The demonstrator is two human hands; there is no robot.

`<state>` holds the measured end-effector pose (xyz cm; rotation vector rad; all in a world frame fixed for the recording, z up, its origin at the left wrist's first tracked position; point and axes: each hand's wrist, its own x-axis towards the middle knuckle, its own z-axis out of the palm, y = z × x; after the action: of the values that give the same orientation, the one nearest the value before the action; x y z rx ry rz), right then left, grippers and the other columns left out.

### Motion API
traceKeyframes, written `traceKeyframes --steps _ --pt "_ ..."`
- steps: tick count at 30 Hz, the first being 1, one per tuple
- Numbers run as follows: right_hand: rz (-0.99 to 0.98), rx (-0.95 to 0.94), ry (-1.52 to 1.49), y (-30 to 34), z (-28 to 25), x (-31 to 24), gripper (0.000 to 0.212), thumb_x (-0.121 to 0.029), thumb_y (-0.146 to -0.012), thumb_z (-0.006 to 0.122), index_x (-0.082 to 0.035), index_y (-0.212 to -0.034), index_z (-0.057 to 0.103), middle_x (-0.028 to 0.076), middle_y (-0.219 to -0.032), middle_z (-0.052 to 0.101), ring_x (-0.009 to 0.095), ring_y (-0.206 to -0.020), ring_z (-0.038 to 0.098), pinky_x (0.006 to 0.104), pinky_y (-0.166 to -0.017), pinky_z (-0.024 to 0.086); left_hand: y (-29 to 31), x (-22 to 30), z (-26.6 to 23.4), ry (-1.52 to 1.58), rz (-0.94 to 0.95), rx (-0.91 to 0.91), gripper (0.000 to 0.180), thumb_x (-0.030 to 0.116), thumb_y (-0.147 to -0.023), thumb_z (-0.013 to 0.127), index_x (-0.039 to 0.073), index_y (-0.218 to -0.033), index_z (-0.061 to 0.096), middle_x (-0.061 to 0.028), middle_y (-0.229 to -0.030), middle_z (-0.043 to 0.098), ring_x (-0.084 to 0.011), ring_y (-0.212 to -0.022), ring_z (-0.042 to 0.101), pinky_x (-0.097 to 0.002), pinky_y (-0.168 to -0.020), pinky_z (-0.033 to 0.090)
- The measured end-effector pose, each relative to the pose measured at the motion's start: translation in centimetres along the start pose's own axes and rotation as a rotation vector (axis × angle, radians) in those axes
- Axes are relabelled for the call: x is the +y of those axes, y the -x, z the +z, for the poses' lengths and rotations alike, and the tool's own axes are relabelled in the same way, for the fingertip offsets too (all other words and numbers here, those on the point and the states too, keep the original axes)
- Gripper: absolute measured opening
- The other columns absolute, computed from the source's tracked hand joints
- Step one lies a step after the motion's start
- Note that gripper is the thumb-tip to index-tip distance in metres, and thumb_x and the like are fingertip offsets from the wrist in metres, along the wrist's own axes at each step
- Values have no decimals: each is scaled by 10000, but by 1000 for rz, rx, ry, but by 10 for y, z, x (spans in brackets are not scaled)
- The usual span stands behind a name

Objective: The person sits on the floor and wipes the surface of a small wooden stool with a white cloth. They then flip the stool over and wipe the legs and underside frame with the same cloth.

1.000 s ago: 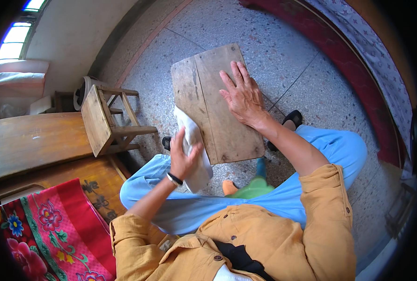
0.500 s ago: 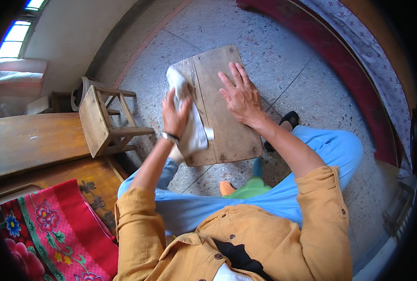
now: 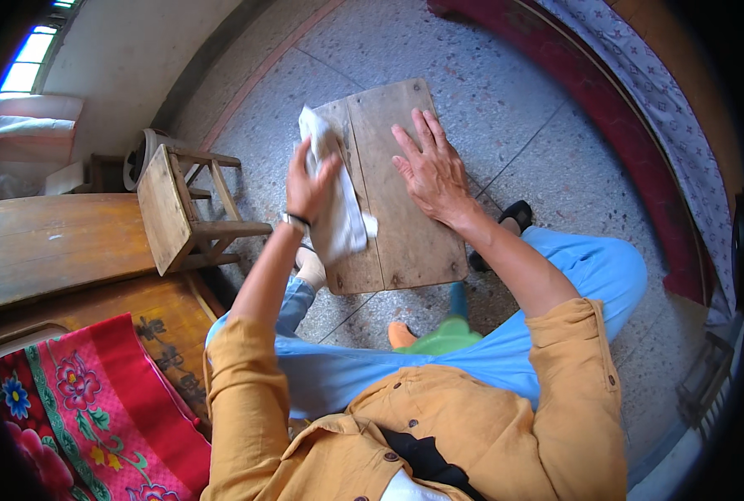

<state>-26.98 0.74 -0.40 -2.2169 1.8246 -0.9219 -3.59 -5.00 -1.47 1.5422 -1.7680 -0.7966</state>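
Between my knees is a worn wooden top (image 3: 405, 225) made of two planks with a dark seam and nail marks. What holds it up is hidden below. A white cloth (image 3: 338, 225) lies along its left side, bunched at the far end and hanging past the left edge. My left hand (image 3: 309, 185), with a band on the wrist, is curled on this cloth with thumb and fingers pressing into it. On the right plank, my right hand (image 3: 432, 171) rests flat, fingers stretched out, holding nothing.
A small wooden stool (image 3: 171, 209) stands tilted at the left, beside a brown wooden surface (image 3: 63, 242). Red floral fabric (image 3: 104, 409) drapes over the near left. Under me shows a green seat (image 3: 443, 338). A dark red ledge (image 3: 589, 108) with patterned cloth curves along the right.
My left hand and the white cloth have slid a little away from me and to the left. My right hand stays in about the same spot on the wood.
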Motion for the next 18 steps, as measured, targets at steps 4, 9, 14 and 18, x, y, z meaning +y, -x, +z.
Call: traceKeyframes --steps 4,9,14,18 --pt "4 6 5 1 5 -1 447 -283 -913 534 -80 -1308 487 228 -1429 344 369 -1345 294 459 -1059 330 -35 1 2 107 -94 19 703 373 -788 738 39 -1336 451 -163 -1148 606 -259 -1082 568 -377 -919 458" --pt "6 18 13 4 0 3 449 -285 -913 536 -82 -1310 489 226 -1423 352 367 -1340 300 457 -1056 336 57 3 -1 -156 34 39 659 345 -783 721 30 -1307 473 -216 -1140 539 -348 -1063 526 -431 -920 421" --pt "-11 37 51 4 -1 0 448 -283 -911 538 -66 -1300 490 226 -1413 364 367 -1334 309 458 -1045 351 168 19 -18 -206 84 -55 590 260 -779 717 22 -1272 496 -253 -1186 510 -405 -1115 478 -453 -936 406" --pt "-5 16 27 5 0 -1 462 -291 -926 518 -56 -1320 467 230 -1417 358 367 -1339 299 455 -1054 342 162 30 -16 -381 157 -80 536 224 -804 680 97 -1297 512 -289 -1314 404 -464 -1219 391 -485 -1000 360"
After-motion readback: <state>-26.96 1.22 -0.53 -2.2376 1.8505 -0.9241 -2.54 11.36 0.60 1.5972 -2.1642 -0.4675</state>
